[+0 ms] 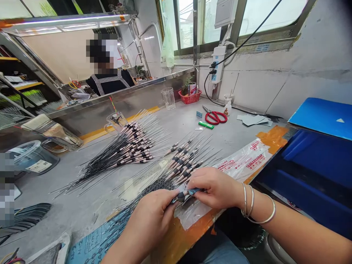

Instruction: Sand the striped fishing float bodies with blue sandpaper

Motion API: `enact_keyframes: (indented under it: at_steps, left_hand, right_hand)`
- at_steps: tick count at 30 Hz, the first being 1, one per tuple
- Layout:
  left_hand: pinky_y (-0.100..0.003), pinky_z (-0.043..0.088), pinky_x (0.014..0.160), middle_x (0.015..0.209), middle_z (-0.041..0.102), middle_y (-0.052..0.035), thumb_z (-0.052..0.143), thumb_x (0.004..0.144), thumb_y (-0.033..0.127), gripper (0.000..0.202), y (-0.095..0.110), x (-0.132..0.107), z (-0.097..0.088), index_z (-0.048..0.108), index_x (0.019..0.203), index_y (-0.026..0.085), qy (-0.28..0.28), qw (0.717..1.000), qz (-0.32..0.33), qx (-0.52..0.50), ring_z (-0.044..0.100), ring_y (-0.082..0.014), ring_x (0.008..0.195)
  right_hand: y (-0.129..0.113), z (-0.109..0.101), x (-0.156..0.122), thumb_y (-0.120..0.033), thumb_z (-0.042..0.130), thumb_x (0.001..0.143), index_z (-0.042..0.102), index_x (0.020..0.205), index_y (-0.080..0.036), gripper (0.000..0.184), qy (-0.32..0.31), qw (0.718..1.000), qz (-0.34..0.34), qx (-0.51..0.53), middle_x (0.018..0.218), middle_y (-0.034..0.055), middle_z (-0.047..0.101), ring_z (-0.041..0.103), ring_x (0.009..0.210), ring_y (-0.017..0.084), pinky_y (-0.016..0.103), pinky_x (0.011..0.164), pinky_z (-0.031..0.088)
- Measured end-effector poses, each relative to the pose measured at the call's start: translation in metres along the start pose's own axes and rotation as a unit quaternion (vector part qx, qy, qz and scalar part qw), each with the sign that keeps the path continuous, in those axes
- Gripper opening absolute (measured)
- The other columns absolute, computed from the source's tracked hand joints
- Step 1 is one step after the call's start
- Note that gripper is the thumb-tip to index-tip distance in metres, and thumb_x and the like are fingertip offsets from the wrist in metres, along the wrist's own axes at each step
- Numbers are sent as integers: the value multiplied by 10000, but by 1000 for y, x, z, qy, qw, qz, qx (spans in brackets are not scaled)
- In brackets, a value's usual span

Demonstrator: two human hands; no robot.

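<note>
My left hand [154,211] is closed, with thumb and fingers pinching the dark-banded body of a fishing float [180,197]. Just to its right, my right hand [216,187] pinches a small blue piece of sandpaper [194,191] against the same float. A loose pile of similar floats [180,161], with black and pale pink bodies and thin stems, lies right behind both hands. Farther back and left is a larger bundle of floats [134,146]. A blue sandpaper sheet [89,240] with printed marks lies under the stems by my left forearm.
Red-handled scissors [216,117], a green box cutter [206,125] and grey sheets [254,120] lie at the back right. A glass [168,99] and a red basket [190,97] stand by the rear ledge. A plastic tub [35,157] is at left. Another person [110,81] sits beyond the ledge.
</note>
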State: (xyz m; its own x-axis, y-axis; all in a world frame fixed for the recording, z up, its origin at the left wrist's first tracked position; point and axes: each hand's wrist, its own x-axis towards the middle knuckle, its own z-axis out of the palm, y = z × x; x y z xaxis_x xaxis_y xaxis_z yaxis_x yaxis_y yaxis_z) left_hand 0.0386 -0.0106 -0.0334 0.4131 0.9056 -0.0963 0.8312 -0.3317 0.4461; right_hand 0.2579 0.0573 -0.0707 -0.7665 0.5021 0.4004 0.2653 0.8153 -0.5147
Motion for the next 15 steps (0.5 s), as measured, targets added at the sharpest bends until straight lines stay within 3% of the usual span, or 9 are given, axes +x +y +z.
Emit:
enact_keyframes:
  at_steps: [9,15]
  left_hand:
    - [-306,485,771,973,713,2,430,923,196,238,6,9,1,634,1018,274,-12,1000,10,22,650,-188,881]
    - [-293,460,697,857,678,-6,412,912,185,252,18,16,0,639,994,259,-22,999,16,42,627,-187,808]
  right_hand:
    - [1,-2,-3,-122,510,817,657,826,-165,153,-7,999,-3,-33,680,30,599,533,669,166,270,621,390]
    - [1,-4,-5,-94,519,782,650,796,-157,146,1,999,1,-36,667,24,576,514,654,161,269,601,372]
